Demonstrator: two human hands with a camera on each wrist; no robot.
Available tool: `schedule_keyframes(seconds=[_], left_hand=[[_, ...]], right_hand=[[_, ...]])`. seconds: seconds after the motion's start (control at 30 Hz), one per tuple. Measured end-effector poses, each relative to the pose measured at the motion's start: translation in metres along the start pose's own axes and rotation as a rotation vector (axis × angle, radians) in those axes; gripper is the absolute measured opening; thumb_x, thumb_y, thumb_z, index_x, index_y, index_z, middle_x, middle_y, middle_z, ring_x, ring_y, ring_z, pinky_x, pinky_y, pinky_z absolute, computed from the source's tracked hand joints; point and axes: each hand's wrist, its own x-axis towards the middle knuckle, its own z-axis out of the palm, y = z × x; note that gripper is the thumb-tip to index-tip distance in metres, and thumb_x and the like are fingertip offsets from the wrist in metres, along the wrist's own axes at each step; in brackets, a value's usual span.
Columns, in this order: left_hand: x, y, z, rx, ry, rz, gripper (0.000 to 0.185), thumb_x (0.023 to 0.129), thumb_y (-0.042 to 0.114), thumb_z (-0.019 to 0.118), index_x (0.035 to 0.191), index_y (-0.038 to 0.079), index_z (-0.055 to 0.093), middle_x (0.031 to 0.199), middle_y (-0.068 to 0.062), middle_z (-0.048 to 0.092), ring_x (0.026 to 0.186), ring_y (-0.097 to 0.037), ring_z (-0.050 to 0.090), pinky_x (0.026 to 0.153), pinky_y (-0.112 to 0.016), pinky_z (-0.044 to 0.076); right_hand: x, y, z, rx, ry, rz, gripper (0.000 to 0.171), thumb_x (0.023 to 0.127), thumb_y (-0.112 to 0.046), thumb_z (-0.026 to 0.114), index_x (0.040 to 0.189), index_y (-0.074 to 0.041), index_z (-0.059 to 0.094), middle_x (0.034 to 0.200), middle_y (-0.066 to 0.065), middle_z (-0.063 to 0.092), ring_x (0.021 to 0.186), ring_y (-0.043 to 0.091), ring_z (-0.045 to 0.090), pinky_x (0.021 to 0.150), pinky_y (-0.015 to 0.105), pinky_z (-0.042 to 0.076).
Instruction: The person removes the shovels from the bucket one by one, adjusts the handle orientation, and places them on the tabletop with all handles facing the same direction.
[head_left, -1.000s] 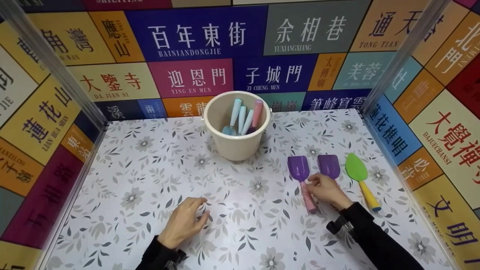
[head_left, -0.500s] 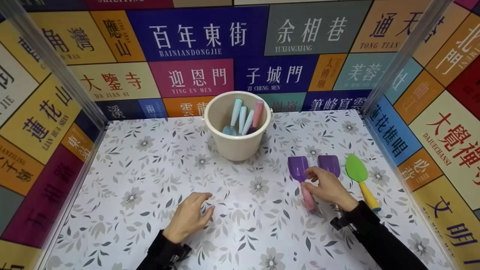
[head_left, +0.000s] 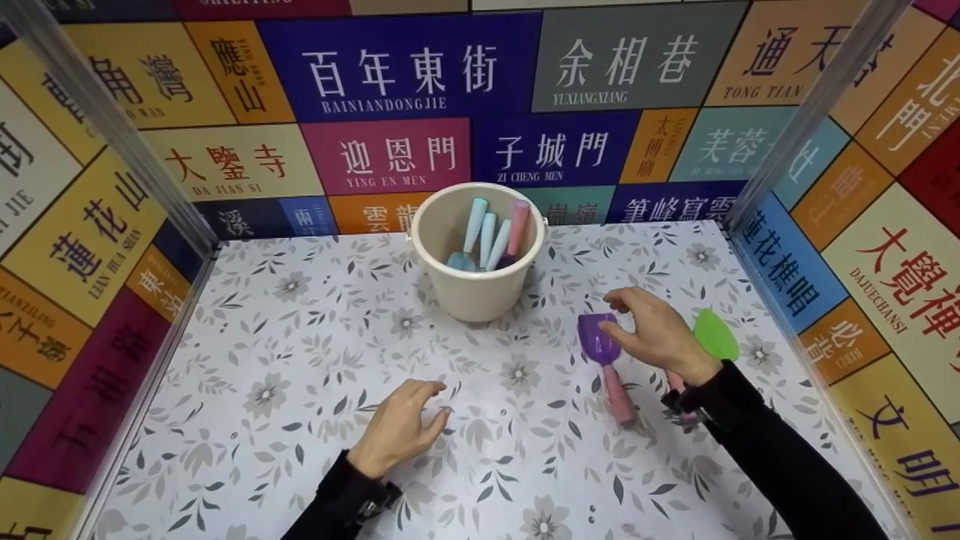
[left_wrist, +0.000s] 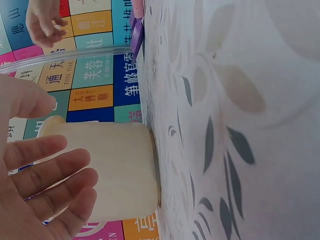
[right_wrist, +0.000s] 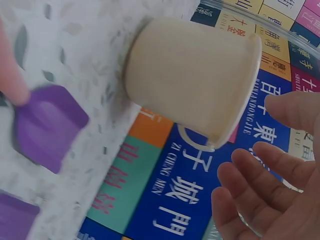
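While the right hand (head_left: 654,330) hovers with relaxed, slightly curled fingers and nothing in its grasp, it sits in the right middle of the head view, just above two purple shovels. One purple shovel (head_left: 598,339) shows fully at the hand's left side, lying flat on the worktop (head_left: 300,360) with its pink handle (head_left: 619,396) pointing toward the lower edge of the frame. The second purple shovel is mostly hidden under the hand and wrist in the head view; in the right wrist view a corner of its blade (right_wrist: 15,215) shows at the lower left. A green shovel (head_left: 715,335) lies just right of the hand, its handle covered by the black sleeve (head_left: 780,457).

Up and to the left of the hand, near the back wall, a cream bucket (head_left: 478,289) stands upright, holding several shovels with blue and pink handles (head_left: 495,232) leaning inside.

The left hand (head_left: 401,431) rests at the lower centre of the frame, fingers loosely spread, fingertips on the flowered worktop, holding nothing, well apart from the shovels.

Colourful sign panels (head_left: 405,71) line the walls around the worktop.
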Motion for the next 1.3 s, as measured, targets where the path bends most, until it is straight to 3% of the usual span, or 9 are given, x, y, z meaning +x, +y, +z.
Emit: schedule_keyframes(seconds=[0.3,0.5,0.7,0.97,1.17,1.3], left_hand=[[0.013,0.011,0.015,-0.027,-0.046,0.013,0.029,0.085,0.014,0.08,0.111,0.005,0.071,0.101,-0.009,0.074,0.092,-0.022,0.071,0.077,-0.034,0.062],[0.016,0.019,0.019,-0.066,-0.122,-0.013,0.027,0.089,0.018,0.077,0.113,0.005,0.071,0.104,-0.009,0.075,0.094,-0.022,0.071,0.08,-0.034,0.063],[0.018,0.022,0.022,-0.075,-0.164,-0.013,0.028,0.09,0.018,0.077,0.114,0.005,0.071,0.105,-0.009,0.075,0.096,-0.022,0.072,0.083,-0.033,0.063],[0.019,0.024,0.025,-0.083,-0.199,0.004,0.027,0.092,0.018,0.075,0.115,0.005,0.071,0.103,-0.01,0.075,0.091,-0.021,0.071,0.081,-0.032,0.063],[0.017,0.026,0.028,-0.08,-0.201,0.023,0.027,0.09,0.016,0.076,0.114,0.005,0.071,0.101,-0.009,0.075,0.089,-0.021,0.07,0.08,-0.031,0.062],[0.016,0.027,0.031,-0.091,-0.205,0.043,0.027,0.089,0.015,0.076,0.113,0.004,0.071,0.1,-0.01,0.076,0.09,-0.021,0.071,0.081,-0.031,0.062]], right_hand=[[0.066,-0.022,-0.009,-0.172,0.007,-0.114,0.039,0.093,-0.016,0.078,0.123,0.004,0.065,0.115,0.024,0.07,0.104,0.041,0.068,0.091,0.055,0.058],[0.121,-0.034,0.007,-0.322,-0.032,-0.183,0.039,0.095,-0.019,0.074,0.124,0.004,0.065,0.116,0.024,0.069,0.108,0.044,0.065,0.095,0.055,0.054],[0.166,-0.041,0.027,-0.449,-0.111,-0.169,0.04,0.098,-0.018,0.065,0.133,0.002,0.061,0.125,0.024,0.065,0.118,0.044,0.061,0.098,0.056,0.051],[0.204,-0.04,0.041,-0.417,-0.251,-0.018,0.053,0.096,-0.022,0.069,0.143,-0.001,0.055,0.143,0.024,0.056,0.135,0.044,0.051,0.113,0.058,0.044],[0.213,-0.03,0.051,-0.31,-0.253,0.053,0.06,0.097,-0.024,0.069,0.149,-0.001,0.049,0.153,0.026,0.048,0.144,0.045,0.045,0.12,0.058,0.039],[0.214,-0.026,0.057,-0.295,-0.254,0.087,0.062,0.097,-0.024,0.068,0.15,-0.001,0.047,0.156,0.026,0.045,0.146,0.045,0.043,0.12,0.058,0.038]])
